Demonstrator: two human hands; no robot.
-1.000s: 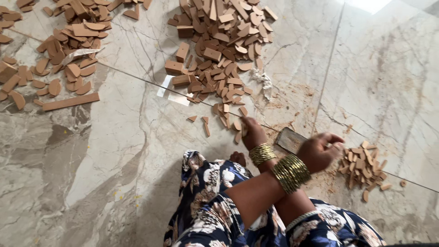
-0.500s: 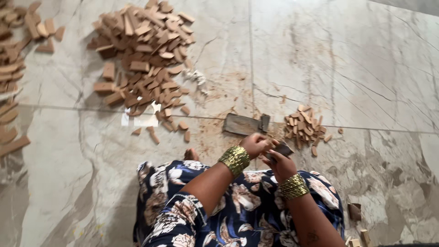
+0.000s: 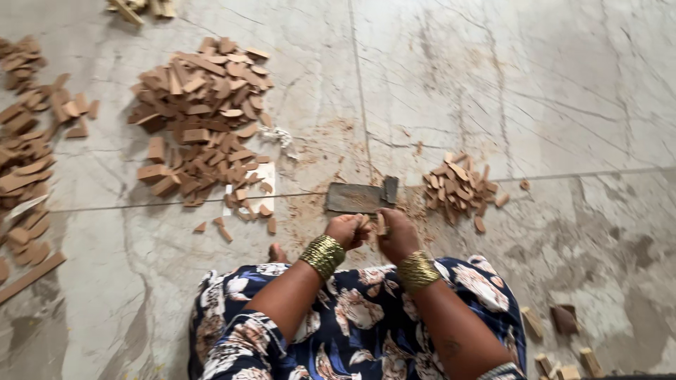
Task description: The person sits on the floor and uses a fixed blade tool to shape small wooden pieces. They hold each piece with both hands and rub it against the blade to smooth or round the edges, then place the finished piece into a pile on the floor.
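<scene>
Both hands, left hand [image 3: 346, 229] and right hand [image 3: 396, 233], pinched a small wood piece [image 3: 381, 224]; light, stiff, probably best gripped at its ends.

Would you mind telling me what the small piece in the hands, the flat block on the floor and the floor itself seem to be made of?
Small piece: looks like raw wood, tan and matte like the piles. Flat block: perhaps dull grey metal or stone; unclear under dust. Floor: polished marble-like tiles, grey with veins and joints.
</scene>
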